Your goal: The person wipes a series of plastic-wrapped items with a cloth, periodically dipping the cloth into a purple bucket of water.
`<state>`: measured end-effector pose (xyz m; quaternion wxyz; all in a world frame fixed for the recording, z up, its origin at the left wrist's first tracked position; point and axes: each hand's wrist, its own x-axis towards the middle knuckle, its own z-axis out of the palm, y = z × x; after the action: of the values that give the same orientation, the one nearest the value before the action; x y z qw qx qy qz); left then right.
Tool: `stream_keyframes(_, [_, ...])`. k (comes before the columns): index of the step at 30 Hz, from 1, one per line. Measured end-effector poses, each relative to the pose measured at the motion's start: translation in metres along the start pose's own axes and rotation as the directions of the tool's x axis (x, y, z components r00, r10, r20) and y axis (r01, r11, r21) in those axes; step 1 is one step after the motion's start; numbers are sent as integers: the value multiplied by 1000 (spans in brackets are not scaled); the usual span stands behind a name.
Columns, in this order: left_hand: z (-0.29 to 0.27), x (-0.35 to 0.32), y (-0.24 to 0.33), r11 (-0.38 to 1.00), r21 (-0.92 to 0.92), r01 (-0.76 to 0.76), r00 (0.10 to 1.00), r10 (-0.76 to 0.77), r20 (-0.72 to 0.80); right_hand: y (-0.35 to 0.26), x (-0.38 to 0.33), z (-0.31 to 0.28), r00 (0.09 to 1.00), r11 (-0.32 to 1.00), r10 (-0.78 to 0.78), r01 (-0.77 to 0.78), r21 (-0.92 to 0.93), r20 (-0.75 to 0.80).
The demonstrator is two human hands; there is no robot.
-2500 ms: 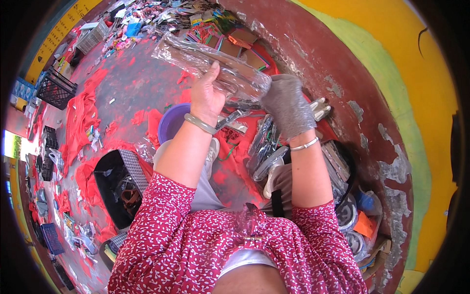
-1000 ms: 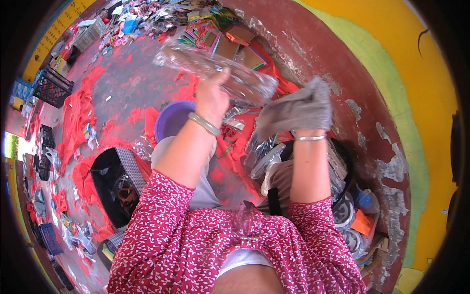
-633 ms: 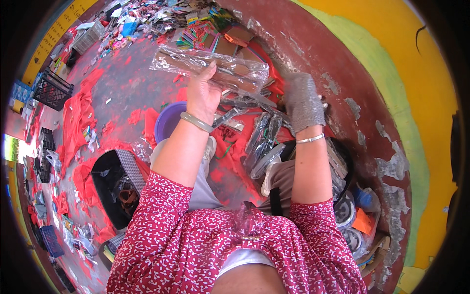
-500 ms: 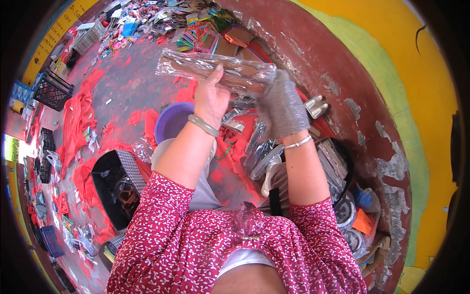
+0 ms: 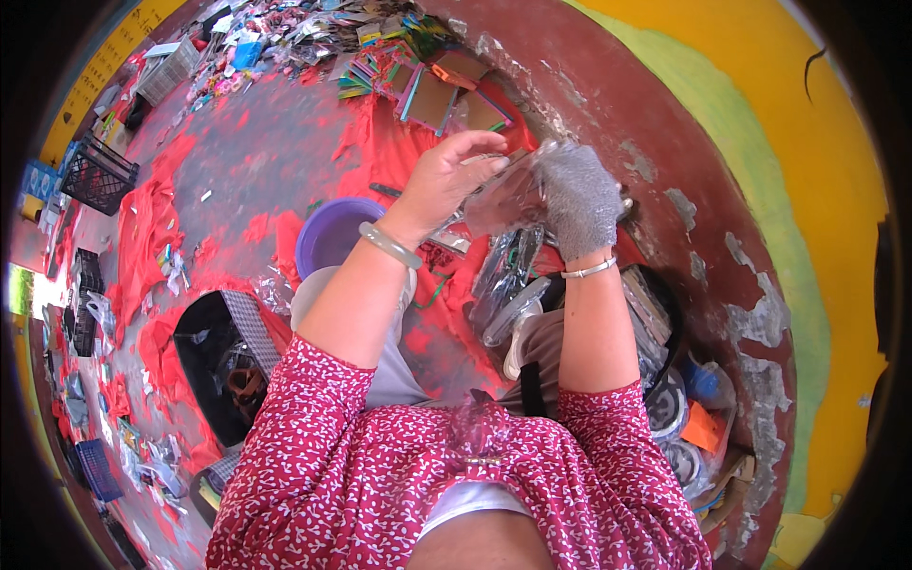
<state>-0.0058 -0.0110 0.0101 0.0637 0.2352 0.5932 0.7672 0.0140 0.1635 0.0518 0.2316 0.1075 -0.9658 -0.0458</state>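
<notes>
- Floor (image 5: 228, 176): strewn with red cloth. Work spread all round, so I'd call this mid-job at most.
- Heap (image 5: 304, 43): mixed stuff at the far end, well apart from both hands. Lots there, all untouched right now.
- Black box (image 5: 204, 366): person's left side, checked lining, odds and ends inside.
- Bin (image 5: 678, 323): beside the right leg, flat wrapped pieces (image 5: 646, 306) in it. Could be done, could be waiting; can't tell.
- Tub (image 5: 332, 230): purple, on the floor past the left knee.
- Loose packs (image 5: 508, 285): clear-wrapped, on the floor by the right shoe. Not in hand, so I'd count them as left.
- Right hand (image 5: 581, 201): grey glove, fingers closed on the film of 1 pack.
- Left hand (image 5: 432, 190): bare, thumb and forefinger apart, nothing seen clamped between those 2. Other fingers hidden.
- Pack (image 5: 508, 198): off the floor, up between the hands, right one holding. Sealed or open: can't tell, film's blurred. So 1 in progress, 0 confirmed finished.
</notes>
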Motion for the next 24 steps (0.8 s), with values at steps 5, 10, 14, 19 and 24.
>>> stream_keyframes(5, [9, 1, -6, 986, -167, 21, 1000, -22, -3, -8, -6, 21, 954, 930, -264, 291, 224, -144])
stream_keyframes(10, [9, -3, -2, 974, -216, 68, 988, -96, -118, -12, -8, 12, 962, 938, -265, 274, 211, -70])
stream_keyframes(14, [7, -2, -7, 998, 46, -35, 980, 43, -192, -10, -10, 25, 945, 903, -239, 300, 308, -221])
stream_keyframes(19, [13, -3, -3, 727, 654, -209, 895, 412, -172, -10, -3, 15, 991, 951, -106, 77, 300, 83])
stream_keyframes(24, [16, -4, 1, 956, 292, -23, 967, 95, -237, -4, -4, 1, 982, 942, -189, 190, 277, -31])
